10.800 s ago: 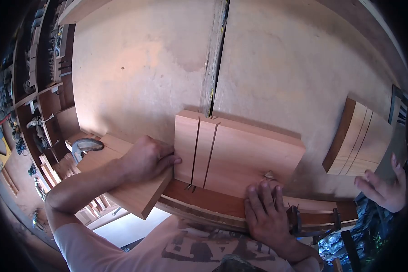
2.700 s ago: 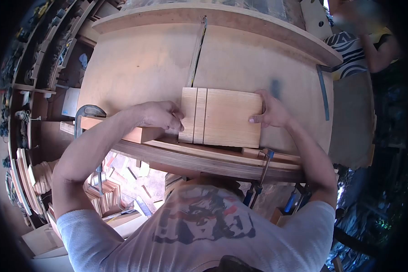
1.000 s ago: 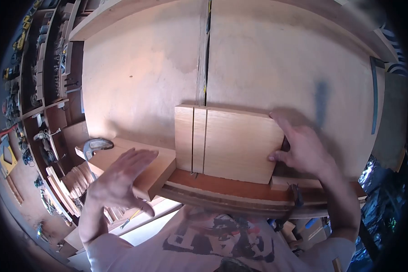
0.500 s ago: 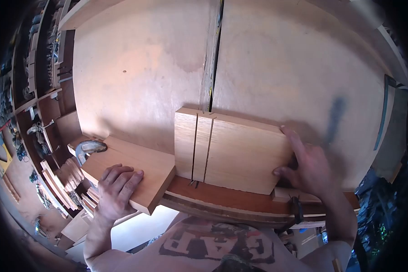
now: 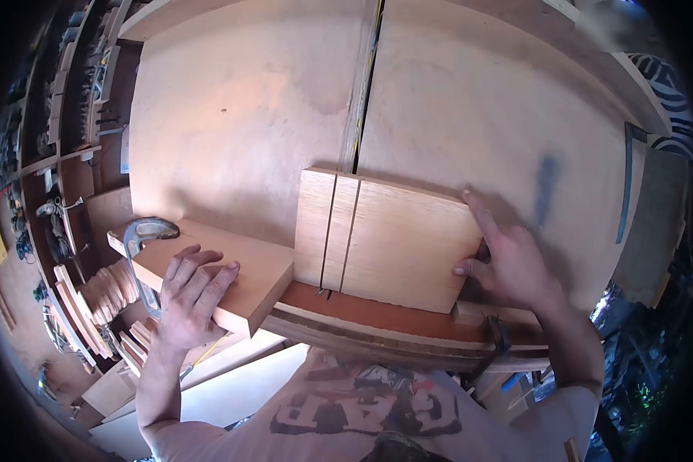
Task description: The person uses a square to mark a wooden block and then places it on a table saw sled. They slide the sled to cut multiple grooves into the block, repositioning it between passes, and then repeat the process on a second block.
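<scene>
My left hand (image 5: pixel 189 296) is laid over the near-left edge of a thick wooden block (image 5: pixel 242 266), fingers bent across its top and thumb mostly hidden. A metal C-clamp (image 5: pixel 148 231) grips the block's left end. My right hand (image 5: pixel 512 258) holds the right edge of a pale wooden board (image 5: pixel 408 246), index finger at the top corner and thumb against the near face. Two dark parallel grooves run down the board's left part. The board stands on its edge against the tabletop's near side, its left end touching or nearly touching the block.
A large plywood tabletop (image 5: pixel 231 146) spreads ahead, split by a long dark slot (image 5: pixel 369 85). A second clamp (image 5: pixel 500 339) sits on a small wood strip (image 5: pixel 477 312) at the front right. Shelves with tools (image 5: pixel 54 154) and stacked wood offcuts (image 5: pixel 104 292) stand at the left.
The camera view has shifted slightly, so everything sits a little higher in the picture. Both hands stay on the same pieces of wood, with hardly any visible movement against them.
</scene>
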Action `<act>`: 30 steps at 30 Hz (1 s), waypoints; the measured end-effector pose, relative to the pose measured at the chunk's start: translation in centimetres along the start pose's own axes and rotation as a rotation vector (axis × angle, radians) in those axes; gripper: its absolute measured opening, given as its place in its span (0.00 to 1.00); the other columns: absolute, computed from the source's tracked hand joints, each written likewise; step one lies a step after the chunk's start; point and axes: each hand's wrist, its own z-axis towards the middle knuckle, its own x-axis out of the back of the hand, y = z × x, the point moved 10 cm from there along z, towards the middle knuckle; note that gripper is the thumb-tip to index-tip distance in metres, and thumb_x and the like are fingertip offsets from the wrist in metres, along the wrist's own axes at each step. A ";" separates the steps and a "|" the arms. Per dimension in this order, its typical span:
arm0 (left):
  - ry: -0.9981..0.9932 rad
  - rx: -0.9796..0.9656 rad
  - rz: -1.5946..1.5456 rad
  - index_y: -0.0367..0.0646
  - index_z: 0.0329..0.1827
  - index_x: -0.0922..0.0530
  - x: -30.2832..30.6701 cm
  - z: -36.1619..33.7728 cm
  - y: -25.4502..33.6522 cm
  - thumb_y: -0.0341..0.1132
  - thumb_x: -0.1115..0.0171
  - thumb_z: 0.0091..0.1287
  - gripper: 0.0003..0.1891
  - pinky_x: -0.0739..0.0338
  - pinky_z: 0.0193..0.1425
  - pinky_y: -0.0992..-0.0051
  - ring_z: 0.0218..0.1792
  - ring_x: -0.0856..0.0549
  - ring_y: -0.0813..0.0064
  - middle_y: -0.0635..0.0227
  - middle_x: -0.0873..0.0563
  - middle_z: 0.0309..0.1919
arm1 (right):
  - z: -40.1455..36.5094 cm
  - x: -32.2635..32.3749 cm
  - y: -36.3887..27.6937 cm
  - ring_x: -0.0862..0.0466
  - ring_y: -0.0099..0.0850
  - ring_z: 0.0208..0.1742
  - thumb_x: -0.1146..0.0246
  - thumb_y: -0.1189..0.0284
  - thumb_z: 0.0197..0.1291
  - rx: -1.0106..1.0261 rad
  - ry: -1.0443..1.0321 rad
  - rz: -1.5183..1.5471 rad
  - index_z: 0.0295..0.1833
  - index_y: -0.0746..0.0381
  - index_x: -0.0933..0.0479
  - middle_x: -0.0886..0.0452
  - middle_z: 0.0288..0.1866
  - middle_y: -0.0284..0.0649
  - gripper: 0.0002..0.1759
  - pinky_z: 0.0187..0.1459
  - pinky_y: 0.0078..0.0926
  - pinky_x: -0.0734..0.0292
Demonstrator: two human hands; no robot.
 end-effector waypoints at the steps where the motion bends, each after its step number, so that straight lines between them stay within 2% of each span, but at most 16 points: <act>1: -0.011 0.012 -0.014 0.37 0.63 0.15 0.0 -0.4 -0.1 0.44 0.19 0.43 0.40 0.21 0.67 0.41 0.54 0.11 0.51 0.57 0.10 0.44 | -0.1 0.3 -0.2 0.11 0.60 0.42 0.18 0.59 0.56 -0.018 0.004 -0.032 0.90 0.57 0.48 0.12 0.37 0.58 0.63 0.53 0.54 0.18; 4: 0.023 -0.008 0.061 0.35 0.65 0.17 0.4 -1.0 0.4 0.46 0.19 0.44 0.42 0.25 0.72 0.39 0.59 0.13 0.50 0.56 0.11 0.48 | -1.0 0.9 -1.3 0.13 0.59 0.56 0.18 0.58 0.55 0.020 0.129 -0.219 0.89 0.57 0.43 0.13 0.52 0.61 0.60 0.60 0.55 0.20; 7: 0.076 -0.049 0.116 0.34 0.72 0.22 0.3 -1.9 0.3 0.51 0.19 0.47 0.48 0.29 0.77 0.37 0.65 0.17 0.46 0.51 0.14 0.55 | -1.9 2.2 -3.4 0.23 0.57 0.72 0.17 0.55 0.54 0.009 0.241 -0.481 0.86 0.60 0.37 0.23 0.71 0.62 0.58 0.71 0.55 0.26; 10: 0.093 -0.035 0.131 0.34 0.78 0.29 0.4 -3.1 1.1 0.60 0.20 0.51 0.55 0.33 0.80 0.37 0.69 0.21 0.43 0.48 0.17 0.62 | -3.3 1.2 -5.9 0.29 0.58 0.78 0.19 0.51 0.55 0.192 0.468 -0.588 0.84 0.67 0.36 0.30 0.77 0.66 0.58 0.79 0.52 0.33; 11: 0.083 -0.051 0.157 0.34 0.80 0.32 0.2 -3.7 1.1 0.67 0.23 0.51 0.59 0.37 0.83 0.37 0.73 0.24 0.42 0.46 0.20 0.67 | -3.7 0.1 -6.2 0.31 0.59 0.80 0.18 0.49 0.53 0.238 0.441 -0.533 0.84 0.69 0.37 0.31 0.79 0.67 0.61 0.81 0.52 0.35; 14: 0.111 -0.093 0.219 0.30 0.80 0.34 0.2 -5.3 2.2 0.72 0.26 0.54 0.62 0.41 0.86 0.37 0.76 0.26 0.41 0.45 0.22 0.71 | -5.8 -3.5 -7.8 0.36 0.62 0.85 0.16 0.42 0.46 0.309 0.314 -0.384 0.83 0.74 0.38 0.38 0.84 0.69 0.69 0.86 0.51 0.42; 15: 0.112 -0.094 0.209 0.33 0.82 0.39 -0.2 -6.1 2.4 0.71 0.24 0.52 0.64 0.44 0.87 0.37 0.80 0.31 0.39 0.43 0.29 0.77 | -7.2 -5.2 -8.4 0.40 0.61 0.87 0.16 0.39 0.44 0.287 0.233 -0.352 0.83 0.75 0.38 0.40 0.85 0.69 0.71 0.87 0.49 0.44; 17: 0.118 -0.090 0.299 0.36 0.83 0.40 -0.6 -7.0 2.1 0.65 0.18 0.46 0.66 0.44 0.87 0.36 0.81 0.32 0.38 0.44 0.32 0.80 | -9.6 -8.8 -9.8 0.45 0.61 0.90 0.15 0.34 0.36 0.229 0.110 -0.432 0.82 0.78 0.39 0.44 0.88 0.68 0.78 0.89 0.48 0.48; 18: 0.122 -0.092 0.350 0.37 0.84 0.41 -0.7 -7.2 2.1 0.61 0.15 0.43 0.68 0.44 0.87 0.36 0.81 0.33 0.37 0.44 0.33 0.81 | -9.8 -9.7 -9.8 0.43 0.60 0.89 0.14 0.43 0.41 0.211 0.198 -0.528 0.80 0.79 0.38 0.41 0.87 0.69 0.71 0.89 0.49 0.46; 19: 0.137 -0.077 0.310 0.40 0.84 0.42 -0.9 -7.3 2.1 0.49 0.09 0.30 0.72 0.45 0.88 0.36 0.82 0.34 0.36 0.45 0.36 0.83 | -9.4 -9.9 -9.7 0.41 0.59 0.89 0.16 0.50 0.43 0.226 0.213 -0.541 0.79 0.80 0.37 0.39 0.85 0.69 0.66 0.88 0.50 0.44; 20: 0.136 -0.063 0.315 0.44 0.87 0.42 -1.3 -7.5 1.6 0.46 0.09 0.33 0.72 0.46 0.90 0.40 0.83 0.36 0.41 0.47 0.38 0.84 | -9.0 -9.8 -9.3 0.39 0.58 0.88 0.17 0.56 0.45 0.236 0.227 -0.550 0.78 0.80 0.36 0.36 0.84 0.69 0.61 0.88 0.51 0.43; 21: 0.155 -0.070 0.320 0.44 0.86 0.42 -1.5 -7.5 1.5 0.46 0.08 0.32 0.72 0.46 0.90 0.40 0.83 0.36 0.40 0.47 0.37 0.84 | -8.9 -9.6 -9.1 0.32 0.58 0.84 0.24 0.67 0.43 0.235 0.279 -0.535 0.76 0.80 0.34 0.26 0.76 0.69 0.54 0.86 0.49 0.38; 24: 0.186 -0.087 0.310 0.43 0.86 0.42 -1.7 -7.5 1.3 0.46 0.07 0.32 0.73 0.46 0.89 0.38 0.83 0.36 0.40 0.46 0.37 0.83 | -8.5 -9.3 -9.2 0.25 0.60 0.78 0.25 0.68 0.39 0.192 0.189 -0.529 0.74 0.80 0.32 0.19 0.67 0.69 0.53 0.79 0.47 0.28; 25: 0.191 -0.090 0.305 0.43 0.86 0.42 -1.6 -7.4 1.2 0.46 0.07 0.32 0.73 0.46 0.89 0.37 0.83 0.36 0.39 0.46 0.37 0.83 | -8.6 -9.1 -9.3 0.20 0.62 0.72 0.25 0.67 0.37 0.208 0.207 -0.516 0.72 0.82 0.31 0.17 0.61 0.69 0.53 0.71 0.48 0.21; 28: 0.301 -0.093 0.289 0.41 0.86 0.46 -1.2 -8.1 1.1 0.40 0.06 0.27 0.77 0.43 0.86 0.32 0.82 0.35 0.35 0.42 0.37 0.82 | -8.9 -8.6 -10.0 0.14 0.62 0.60 0.25 0.67 0.39 0.340 0.323 -0.499 0.55 0.77 0.23 0.14 0.47 0.66 0.37 0.62 0.51 0.17; 30: 0.361 -0.074 0.264 0.42 0.84 0.42 -0.8 -8.5 0.3 0.42 0.05 0.26 0.75 0.42 0.85 0.32 0.79 0.32 0.37 0.45 0.33 0.79 | -9.1 -8.3 -9.9 0.14 0.61 0.56 0.26 0.66 0.37 0.387 0.381 -0.509 0.53 0.77 0.22 0.15 0.44 0.63 0.36 0.60 0.52 0.16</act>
